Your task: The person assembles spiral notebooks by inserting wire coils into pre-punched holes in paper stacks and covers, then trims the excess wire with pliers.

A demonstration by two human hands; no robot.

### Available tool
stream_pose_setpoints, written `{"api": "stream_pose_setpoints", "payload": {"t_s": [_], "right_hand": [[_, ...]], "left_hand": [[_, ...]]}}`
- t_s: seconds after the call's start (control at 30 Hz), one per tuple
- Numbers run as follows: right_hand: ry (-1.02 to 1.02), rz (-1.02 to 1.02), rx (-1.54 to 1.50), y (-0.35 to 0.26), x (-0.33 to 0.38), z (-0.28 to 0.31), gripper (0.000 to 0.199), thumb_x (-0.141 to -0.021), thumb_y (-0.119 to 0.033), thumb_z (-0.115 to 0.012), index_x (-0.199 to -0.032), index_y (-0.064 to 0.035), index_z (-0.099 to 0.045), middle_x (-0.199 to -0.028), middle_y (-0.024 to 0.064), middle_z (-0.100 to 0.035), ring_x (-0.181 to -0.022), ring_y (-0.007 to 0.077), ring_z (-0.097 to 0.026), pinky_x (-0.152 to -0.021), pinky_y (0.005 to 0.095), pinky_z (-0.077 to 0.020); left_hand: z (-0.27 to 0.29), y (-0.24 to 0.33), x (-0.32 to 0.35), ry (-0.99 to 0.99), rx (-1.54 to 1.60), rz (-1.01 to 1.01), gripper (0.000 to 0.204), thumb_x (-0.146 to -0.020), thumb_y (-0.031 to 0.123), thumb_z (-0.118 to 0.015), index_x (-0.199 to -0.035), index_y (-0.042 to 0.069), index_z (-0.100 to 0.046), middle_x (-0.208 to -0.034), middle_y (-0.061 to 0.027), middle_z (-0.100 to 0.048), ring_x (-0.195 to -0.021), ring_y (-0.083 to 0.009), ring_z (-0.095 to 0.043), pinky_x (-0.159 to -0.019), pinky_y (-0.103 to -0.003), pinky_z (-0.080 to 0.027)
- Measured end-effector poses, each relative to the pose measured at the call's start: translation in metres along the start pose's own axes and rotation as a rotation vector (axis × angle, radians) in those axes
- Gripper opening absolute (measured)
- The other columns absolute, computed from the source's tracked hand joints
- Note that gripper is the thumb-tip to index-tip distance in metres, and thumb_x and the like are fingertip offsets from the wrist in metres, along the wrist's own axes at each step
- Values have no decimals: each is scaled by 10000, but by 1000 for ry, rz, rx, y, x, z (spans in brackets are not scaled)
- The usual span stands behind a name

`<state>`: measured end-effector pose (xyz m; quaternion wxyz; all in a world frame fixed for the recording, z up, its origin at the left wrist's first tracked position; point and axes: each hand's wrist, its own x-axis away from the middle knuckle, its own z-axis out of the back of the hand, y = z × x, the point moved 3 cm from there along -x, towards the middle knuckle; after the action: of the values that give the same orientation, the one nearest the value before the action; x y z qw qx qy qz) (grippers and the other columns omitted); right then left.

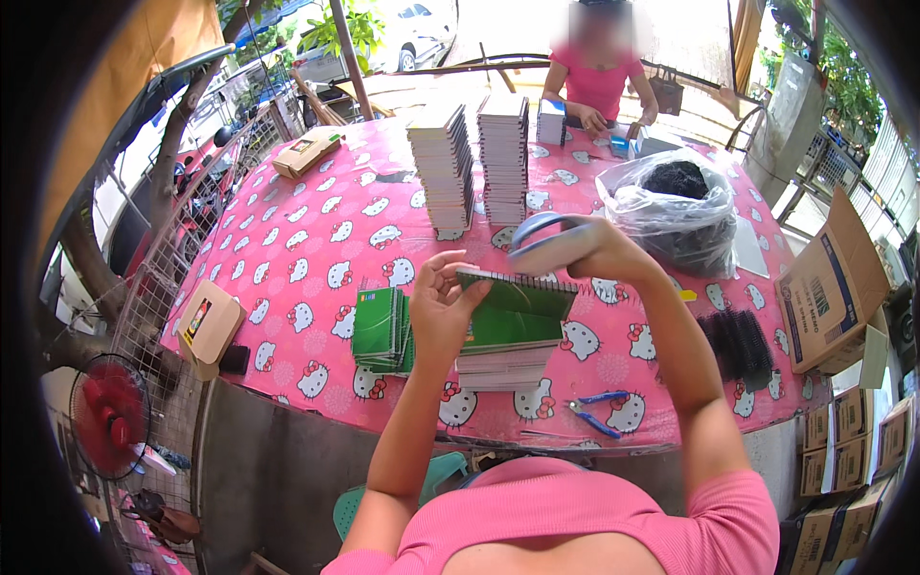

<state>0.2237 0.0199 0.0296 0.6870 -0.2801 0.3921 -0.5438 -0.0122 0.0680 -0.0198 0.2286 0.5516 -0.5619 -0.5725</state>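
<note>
Green spiral notebook (513,311) held at frame centre, both hands engaged.

Left hand (443,302) clasps the notebook's left edge; right hand (599,247) closed around blue-handled pliers (546,244) at the spiral top. Below: notebook stack (503,364); left, green pile (380,331). Second pliers (596,410) lower right. Tall stacks (470,163) and plastic bag (676,206) behind, upper centre.

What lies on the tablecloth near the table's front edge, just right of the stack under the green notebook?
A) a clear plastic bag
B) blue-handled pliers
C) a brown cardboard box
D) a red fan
B: the blue-handled pliers lie on the pink tablecloth near the front edge, right of the stack below the green notebook that the left hand holds.
</note>
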Motion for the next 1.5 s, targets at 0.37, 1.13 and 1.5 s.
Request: {"api": "stream_pose_setpoints", "payload": {"t_s": [0.37,1.13,1.5], "right_hand": [[-6,31,-111,-3,-24,-16,547,-596,14,-695,-1138,-40,-636,-915,47,-672,-819,123,-595,-743,298,-504],[187,-326,612,90,232,-145,520,-799,-289,-719,-1211,-25,-542,-1151,172,-534,-1104,363,-498,-929,483,-395],[403,136,420,-65,121,-97,404,-803,-231,-723,-1119,-21,-583,-990,167,-599,-922,342,-582,-828,396,-477]], "left_hand": [[11,-13,-3,-16,163,88,396,-788,-113,-668,-1170,-17,-630,-1022,-113,-689,-864,-139,-648,-728,-283,-556],[-14,15,62,-91,-546,-427,241,-711,-17,-788,-882,-20,-617,-988,-169,-668,-874,-216,-673,-752,-295,-549],[-13,21,65,-178,-558,-549,205,-693,-82,-756,-855,-42,-637,-954,-167,-675,-835,-231,-675,-688,-288,-554]]}}
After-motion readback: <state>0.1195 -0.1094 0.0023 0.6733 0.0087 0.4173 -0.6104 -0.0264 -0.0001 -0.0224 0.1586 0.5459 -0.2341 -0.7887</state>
